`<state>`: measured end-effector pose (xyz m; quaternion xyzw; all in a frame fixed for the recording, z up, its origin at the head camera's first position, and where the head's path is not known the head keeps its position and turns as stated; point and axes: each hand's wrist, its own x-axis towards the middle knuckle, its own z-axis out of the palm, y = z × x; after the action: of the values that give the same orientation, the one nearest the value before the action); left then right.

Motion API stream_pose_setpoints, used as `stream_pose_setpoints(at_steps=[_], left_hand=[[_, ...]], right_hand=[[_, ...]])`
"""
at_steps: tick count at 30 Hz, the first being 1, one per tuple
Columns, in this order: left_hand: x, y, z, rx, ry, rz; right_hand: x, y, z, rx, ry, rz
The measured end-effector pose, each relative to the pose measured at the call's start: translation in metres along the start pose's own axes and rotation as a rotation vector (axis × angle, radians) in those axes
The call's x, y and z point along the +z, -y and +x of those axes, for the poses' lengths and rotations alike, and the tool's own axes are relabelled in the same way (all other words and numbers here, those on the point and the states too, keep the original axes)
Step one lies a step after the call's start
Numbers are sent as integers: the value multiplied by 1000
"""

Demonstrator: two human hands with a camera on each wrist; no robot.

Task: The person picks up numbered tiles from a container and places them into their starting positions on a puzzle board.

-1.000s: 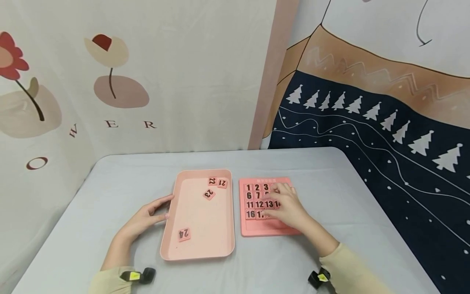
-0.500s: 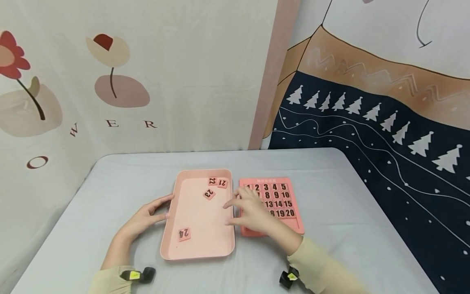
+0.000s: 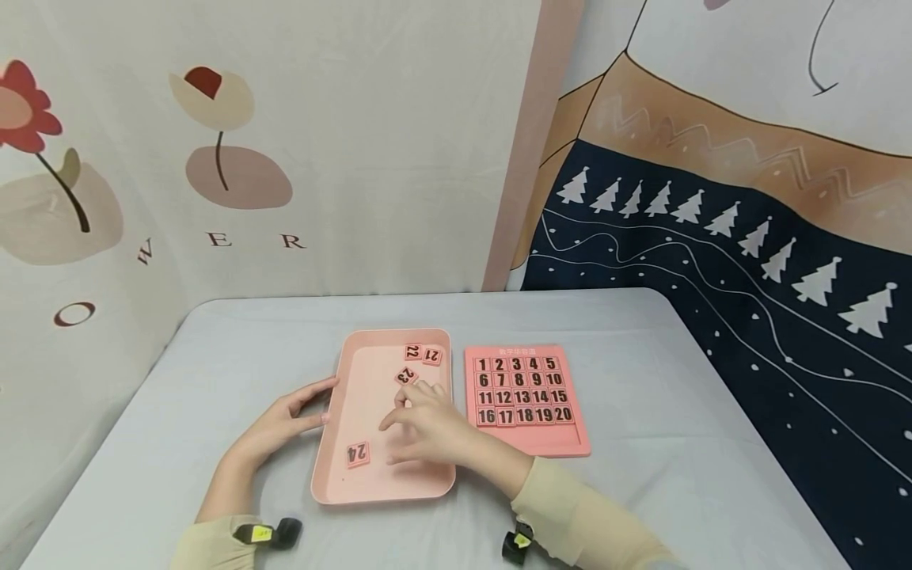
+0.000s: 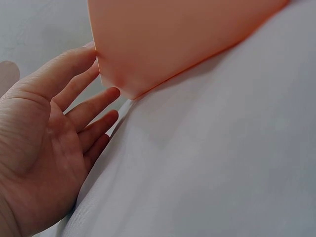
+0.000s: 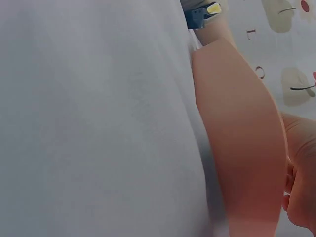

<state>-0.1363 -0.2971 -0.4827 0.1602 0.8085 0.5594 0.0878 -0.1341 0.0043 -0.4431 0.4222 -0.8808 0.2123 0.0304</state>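
A pink tray (image 3: 378, 491) lies on the table with several loose number tiles inside. Tile 24 (image 3: 358, 454) is near its lower left; tile 23 (image 3: 406, 375), tile 22 (image 3: 412, 351) and tile 21 (image 3: 431, 355) are toward the far end. With fingers extended, my left hand (image 3: 283, 419) touches the tray's left rim; the left wrist view shows the fingertips against the tray wall (image 4: 163, 39). My right hand (image 3: 436, 431) hovers over the tray, fingers spread and bent a little, with nothing visible between them. Right of the tray is a pink number board (image 3: 549, 437) holding tiles 1 to 20 in rows.
A pale cloth covers the table (image 3: 677, 380). Behind stands a cream curtain (image 3: 385, 158) with flower prints. At the right hangs a dark cloth (image 3: 712, 269) with white trees. A dark wrist camera (image 3: 287, 533) sits on the left sleeve.
My right hand has moved left from the number board, across the tray's right rim, to above the tray. The board's tiles are now uncovered. My left hand stays at the rim.
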Motion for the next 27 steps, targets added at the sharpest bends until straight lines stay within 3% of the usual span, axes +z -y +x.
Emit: stream_pose_setpoints(at_steps=[7, 13, 20, 27], left_hand=[[1, 0, 1, 0, 0, 3], [0, 1, 1, -7, -1, 1], [-1, 1, -1, -3, -1, -2], [0, -1, -1, -10, 1, -2]], right_hand=[[6, -8, 11, 13, -8, -13], [-6, -27, 22, 64, -37, -48], [-25, -58, 41, 206, -22, -84], [-28, -93, 53, 280, -8, -153]])
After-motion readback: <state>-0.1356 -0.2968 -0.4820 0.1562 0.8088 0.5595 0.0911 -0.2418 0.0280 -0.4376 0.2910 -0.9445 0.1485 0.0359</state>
